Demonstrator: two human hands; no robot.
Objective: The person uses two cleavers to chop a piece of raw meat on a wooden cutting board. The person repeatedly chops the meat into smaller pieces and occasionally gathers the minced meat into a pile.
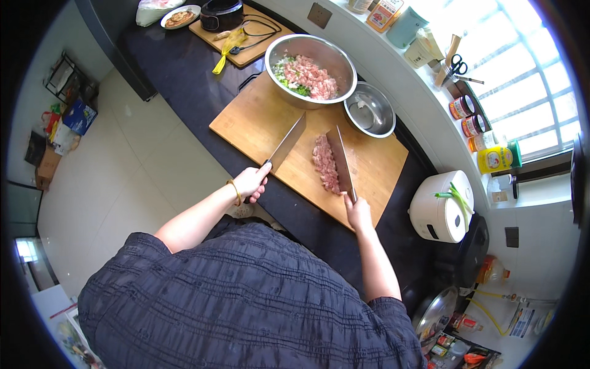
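My left hand (252,182) is closed round the handle of a cleaver (287,144), whose blade is held over the near left edge of the wooden cutting board (255,117). In my right hand (359,212) is a second cleaver (340,161), its blade along the right side of a strip of chopped meat (324,165) on the board. A large steel bowl (337,55) at the board's far edge holds minced meat (310,77) and chopped green and white vegetables (286,74). To its right stands a smaller steel bowl (370,111) with a little pale residue inside.
A white rice cooker (436,212) with green onion pieces (456,200) on its lid stands right of the board. Another board (252,56) at the far left carries a black appliance (221,15) and cable. Jars (462,107) and scissors (456,65) line the windowsill.
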